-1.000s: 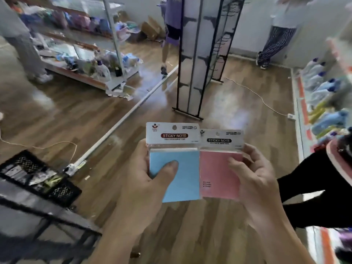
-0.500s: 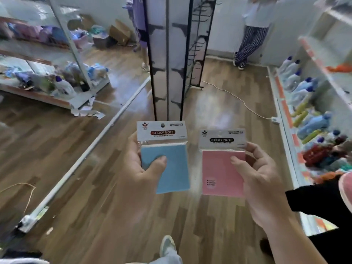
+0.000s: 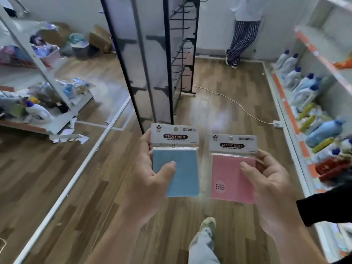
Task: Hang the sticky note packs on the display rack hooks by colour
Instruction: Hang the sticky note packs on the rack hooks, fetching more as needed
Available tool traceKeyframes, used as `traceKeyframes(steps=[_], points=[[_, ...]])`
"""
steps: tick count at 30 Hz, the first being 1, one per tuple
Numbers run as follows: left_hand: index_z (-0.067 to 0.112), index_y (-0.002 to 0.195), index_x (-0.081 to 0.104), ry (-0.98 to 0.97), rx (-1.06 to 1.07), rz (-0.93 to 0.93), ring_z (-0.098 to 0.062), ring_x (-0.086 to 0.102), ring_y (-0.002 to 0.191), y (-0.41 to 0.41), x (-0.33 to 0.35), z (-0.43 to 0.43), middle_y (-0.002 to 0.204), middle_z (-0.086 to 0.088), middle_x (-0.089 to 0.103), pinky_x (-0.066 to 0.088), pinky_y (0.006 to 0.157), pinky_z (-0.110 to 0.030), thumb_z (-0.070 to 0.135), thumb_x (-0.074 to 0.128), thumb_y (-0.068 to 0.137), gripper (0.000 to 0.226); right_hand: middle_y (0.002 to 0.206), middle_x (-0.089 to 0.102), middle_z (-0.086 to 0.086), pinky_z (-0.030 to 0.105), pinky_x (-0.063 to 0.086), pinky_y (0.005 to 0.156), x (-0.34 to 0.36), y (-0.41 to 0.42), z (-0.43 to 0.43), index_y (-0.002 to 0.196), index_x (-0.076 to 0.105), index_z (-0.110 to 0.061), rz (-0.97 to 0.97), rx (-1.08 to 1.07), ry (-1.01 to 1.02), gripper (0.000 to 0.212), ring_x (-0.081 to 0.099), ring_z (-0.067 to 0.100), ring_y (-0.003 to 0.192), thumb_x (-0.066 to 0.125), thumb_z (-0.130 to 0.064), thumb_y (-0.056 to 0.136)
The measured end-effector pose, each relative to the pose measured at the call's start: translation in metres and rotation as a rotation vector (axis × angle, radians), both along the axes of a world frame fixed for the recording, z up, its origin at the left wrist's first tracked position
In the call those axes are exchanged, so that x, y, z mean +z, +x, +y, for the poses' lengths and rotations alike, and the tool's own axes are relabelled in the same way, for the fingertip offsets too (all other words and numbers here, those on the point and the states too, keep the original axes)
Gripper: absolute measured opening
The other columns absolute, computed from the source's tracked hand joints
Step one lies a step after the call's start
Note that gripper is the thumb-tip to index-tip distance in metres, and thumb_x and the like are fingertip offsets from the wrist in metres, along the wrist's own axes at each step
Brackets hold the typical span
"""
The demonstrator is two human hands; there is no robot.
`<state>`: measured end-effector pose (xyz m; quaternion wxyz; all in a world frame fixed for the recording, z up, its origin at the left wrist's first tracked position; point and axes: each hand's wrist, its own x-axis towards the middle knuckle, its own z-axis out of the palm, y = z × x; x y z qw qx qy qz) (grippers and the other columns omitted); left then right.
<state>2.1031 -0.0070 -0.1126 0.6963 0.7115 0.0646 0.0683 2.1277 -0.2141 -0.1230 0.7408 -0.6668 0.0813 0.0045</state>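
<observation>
**At the rack approach: two packs in hand, none hung**

Ahead of me, slightly left of centre, the display rack (image 3: pixel 151 69) stands on the wooden floor (image 3: pixel 76 178). It is seen mostly from its panel side. Its hooks (image 3: pixel 182 27) project to the right along one edge, and every hook I can make out is bare. No pack is visible on the rack, and both packs in view are not yet hung, so I judge the hanging to be at or near its start. Remaining work, as I read it:

- Close the distance.
- Face the hook side.
- Choose a hook for each colour.
- Thread each header hole over its hook.

Grip status, left to right:

1. **Left grip** (image 3: pixel 152 178): closed around the blue pack (image 3: pixel 182 174).
   - The thumb lies across the lower left of the blue face. The other fingers are behind the pack and hidden.
   - The pack is upright, with the header card on top and the hang hole clear of the hand.
2. **Gap:** the blue pack and the pink pack (image 3: pixel 230 178) are held side by side in the air in front of me. They are near one another but apart, with floor showing between them.
3. **Right grip** (image 3: pixel 270 180): closed around the pink pack.
   - The thumb presses the right part of the pink face. Fingertips show behind the right edge, near the header.
   - The pack is upright and its hang hole is unobstructed.

Neither pack touches the rack, and both are held short of it. Each grip carries one pack, so I expect the packs to be hung one side at a time.
</observation>
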Motion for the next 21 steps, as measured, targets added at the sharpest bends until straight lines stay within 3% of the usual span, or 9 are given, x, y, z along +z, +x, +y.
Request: traceKeyframes(steps=[4, 10, 15, 19, 21], points=[[0.051, 0.124, 0.047, 0.034, 0.008, -0.023, -0.021, 0.07, 0.093, 0.093, 0.003, -0.014, 0.106, 0.006, 0.068, 0.06, 0.07, -0.044, 0.021, 0.057, 0.076, 0.058, 0.092, 0.074, -0.002, 0.038, 0.056, 0.058, -0.002, 0.096, -0.011, 0.108, 0.063, -0.025, -0.005, 0.019, 0.023, 0.028, 0.07, 0.012, 0.073, 0.054, -0.002, 0.094], [0.054, 0.116, 0.05, 0.018, 0.045, -0.053, -0.022, 0.069, 0.093, 0.221, 0.018, -0.031, 0.104, 0.007, 0.068, 0.06, 0.069, -0.04, 0.018, 0.056, 0.076, 0.054, 0.088, 0.074, -0.004, 0.049, 0.056, 0.07, 0.018, 0.237, -0.022, 0.108, 0.062, -0.025, -0.061, 0.074, 0.022, 0.029, 0.068, 0.014, 0.075, 0.054, -0.001, 0.094], [0.046, 0.131, 0.041, 0.059, 0.091, -0.081, -0.018, 0.069, 0.096, 0.319, 0.017, -0.034, 0.109, 0.01, 0.068, 0.06, 0.075, -0.042, 0.017, 0.056, 0.077, 0.063, 0.089, 0.075, -0.007, 0.027, 0.055, 0.051, 0.021, 0.342, -0.027, 0.133, 0.046, -0.027, -0.066, 0.104, 0.066, 0.048, 0.07, 0.007, 0.07, 0.053, 0.0, 0.094], [0.068, 0.129, 0.021, 0.112, 0.101, -0.095, -0.007, 0.067, 0.095, 0.41, 0.016, -0.036, 0.113, 0.026, 0.063, 0.057, 0.072, -0.024, 0.024, 0.055, 0.077, 0.077, 0.082, 0.067, -0.004, 0.022, 0.051, 0.047, 0.02, 0.435, -0.026, 0.131, 0.047, -0.037, -0.126, 0.092, 0.054, 0.054, 0.066, 0.004, 0.063, 0.054, 0.001, 0.093], [0.068, 0.13, 0.027, 0.18, 0.103, -0.115, -0.005, 0.066, 0.094, 0.459, 0.017, -0.032, 0.114, 0.028, 0.061, 0.057, 0.073, -0.025, 0.025, 0.053, 0.078, 0.073, 0.089, 0.067, -0.003, 0.022, 0.053, 0.05, 0.02, 0.485, -0.022, 0.126, 0.052, -0.037, -0.166, 0.094, 0.024, 0.05, 0.067, 0.005, 0.068, 0.056, 0.0, 0.092]])
